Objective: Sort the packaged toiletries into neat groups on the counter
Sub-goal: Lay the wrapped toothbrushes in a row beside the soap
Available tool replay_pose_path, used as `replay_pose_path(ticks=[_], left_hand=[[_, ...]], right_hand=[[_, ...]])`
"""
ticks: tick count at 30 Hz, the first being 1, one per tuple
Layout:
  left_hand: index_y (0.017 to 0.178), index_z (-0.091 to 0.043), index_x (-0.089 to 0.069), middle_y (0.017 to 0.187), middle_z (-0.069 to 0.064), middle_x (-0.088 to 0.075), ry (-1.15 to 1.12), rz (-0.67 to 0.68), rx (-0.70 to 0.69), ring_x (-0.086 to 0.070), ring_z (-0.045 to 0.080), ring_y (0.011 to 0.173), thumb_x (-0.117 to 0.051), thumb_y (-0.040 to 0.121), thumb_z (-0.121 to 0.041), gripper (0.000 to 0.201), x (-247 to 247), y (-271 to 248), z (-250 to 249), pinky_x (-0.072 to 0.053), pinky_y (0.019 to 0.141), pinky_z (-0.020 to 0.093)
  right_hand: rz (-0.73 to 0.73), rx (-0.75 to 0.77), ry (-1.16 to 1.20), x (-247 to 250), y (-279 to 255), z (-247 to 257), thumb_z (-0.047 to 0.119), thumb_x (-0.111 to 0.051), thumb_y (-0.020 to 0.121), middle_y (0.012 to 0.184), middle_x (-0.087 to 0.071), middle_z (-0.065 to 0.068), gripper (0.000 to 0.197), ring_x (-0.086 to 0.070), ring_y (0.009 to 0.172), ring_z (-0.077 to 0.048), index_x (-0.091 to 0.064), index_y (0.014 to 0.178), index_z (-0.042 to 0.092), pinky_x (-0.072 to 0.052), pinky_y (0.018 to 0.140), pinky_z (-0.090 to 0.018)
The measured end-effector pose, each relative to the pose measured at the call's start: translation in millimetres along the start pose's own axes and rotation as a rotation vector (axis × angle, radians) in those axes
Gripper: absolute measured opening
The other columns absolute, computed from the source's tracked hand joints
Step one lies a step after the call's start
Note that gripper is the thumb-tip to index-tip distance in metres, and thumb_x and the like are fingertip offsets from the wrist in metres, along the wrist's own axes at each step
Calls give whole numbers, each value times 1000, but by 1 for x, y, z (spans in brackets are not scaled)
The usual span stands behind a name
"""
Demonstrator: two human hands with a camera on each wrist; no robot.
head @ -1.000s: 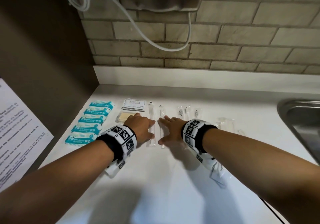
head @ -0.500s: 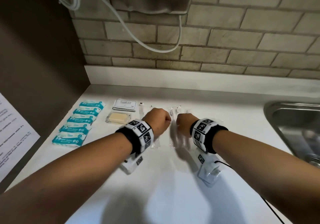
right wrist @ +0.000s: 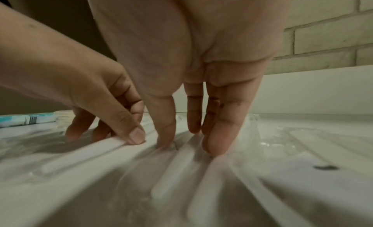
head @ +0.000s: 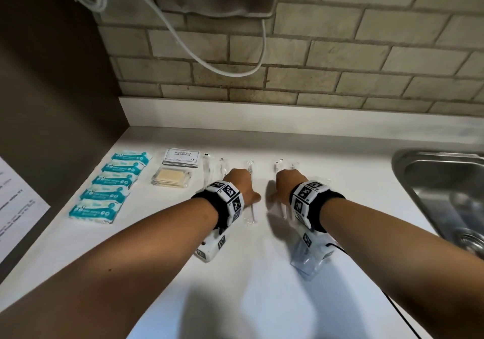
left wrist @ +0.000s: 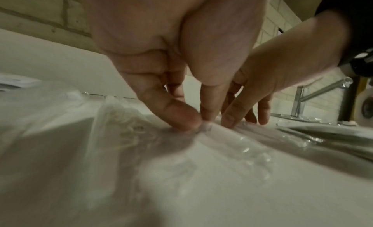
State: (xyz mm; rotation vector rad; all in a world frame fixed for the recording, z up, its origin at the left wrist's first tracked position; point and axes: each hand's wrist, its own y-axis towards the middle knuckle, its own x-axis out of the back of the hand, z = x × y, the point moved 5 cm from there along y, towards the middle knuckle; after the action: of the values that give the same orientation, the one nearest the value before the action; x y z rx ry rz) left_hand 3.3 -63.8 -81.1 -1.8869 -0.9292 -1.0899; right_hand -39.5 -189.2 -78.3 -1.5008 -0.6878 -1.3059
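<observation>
Nearest me, both forearms reach out over the white desk (head: pixel 262 299). The left hand (head: pixel 239 185) and the right hand (head: pixel 286 185) sit side by side, well short of touching, on the clear-wrapped toothbrushes (head: pixel 250 207) lying lengthwise across the middle of the desk. From the wrist views, the left fingers (left wrist: pixel 181 119) bend down and press their tips on one wrapper, thumb beside them; I would not call it a firm pinch. The right fingers (right wrist: pixel 218 134) stand nearly straight, tips pressing the film, grasping nothing.

To do this well, I would judge: keep the tips light on the slippery film, slide each pack sideways until its edges run parallel with its neighbours, and avoid dragging two at once.

Further left lie the soap bar (head: pixel 171 177) and the shampoo sachets (head: pixel 182 156), then the column of teal wet-wipe packs (head: pixel 112 181). At far right sits the steel sink (head: pixel 445 194).
</observation>
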Motion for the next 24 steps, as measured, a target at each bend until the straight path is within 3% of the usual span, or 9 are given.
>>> replay_pose_path(ticks=[2,7,9,11,13,15,18,20,24], left_hand=[[69,-9,-55,66,4,-57,3,1,27,-59,22,63,-74,77,-30,30,2,-2,1,-41,51,24],[114,-8,-46,102,7,-58,-182,-14,76,-61,29,93,-72,80,-28,48,14,-7,2,-42,66,30],[100,-6,-54,87,7,-63,-314,-2,95,-65,26,82,-65,82,-22,27,19,-9,3,-44,58,28],[78,-4,-60,65,8,-67,-392,17,100,-63,22,54,-57,83,-12,10,19,-11,5,-45,43,23],[84,-1,-62,70,14,-72,-396,43,105,-63,25,50,-52,86,-5,11,16,-14,9,-48,40,23],[93,0,-65,84,18,-75,-308,54,88,-72,32,69,-52,85,-3,16,12,-15,12,-59,56,33],[87,-5,-67,86,8,-70,-68,7,24,-68,29,86,-61,84,-15,12,12,-11,15,-50,65,29],[97,-8,-65,96,6,-66,-33,-18,-5,-65,28,91,-64,85,-22,18,13,-7,16,-50,72,29],[121,-26,-59,120,-4,-55,24,17,-114,-57,21,108,-74,74,-37,51,9,-4,13,-48,86,32]], right_hand=[[0,-2,28,0,-1,1,17,-55,91,109,-65,-10,23,-64,92,-28,-59,110,4,-47,68,-31],[-42,-76,228,8,-8,6,13,-60,87,104,-59,-12,37,-65,93,-33,-39,117,7,-54,73,-38],[-48,-93,389,12,-10,10,10,-62,85,99,-59,-13,40,-67,87,-33,-37,115,7,-55,71,-38],[-29,-104,514,9,-10,13,4,-60,84,98,-64,-14,37,-69,86,-33,-37,113,7,-59,75,-41],[18,-113,523,1,-7,15,-1,-63,82,96,-68,-15,39,-70,86,-33,-39,112,8,-59,79,-45],[61,-101,455,-7,-7,14,1,-69,77,94,-70,-14,44,-71,83,-33,-43,112,8,-59,78,-46],[51,-47,327,-7,-10,9,12,-69,77,98,-68,-11,39,-70,82,-30,-49,111,9,-59,77,-43],[-2,-4,237,-1,-12,7,19,-63,84,107,-64,-9,34,-65,85,-27,-50,115,10,-56,76,-35],[-62,174,158,5,-17,17,18,-60,86,130,-50,-5,48,-57,111,-25,-47,132,18,-49,83,-34]])
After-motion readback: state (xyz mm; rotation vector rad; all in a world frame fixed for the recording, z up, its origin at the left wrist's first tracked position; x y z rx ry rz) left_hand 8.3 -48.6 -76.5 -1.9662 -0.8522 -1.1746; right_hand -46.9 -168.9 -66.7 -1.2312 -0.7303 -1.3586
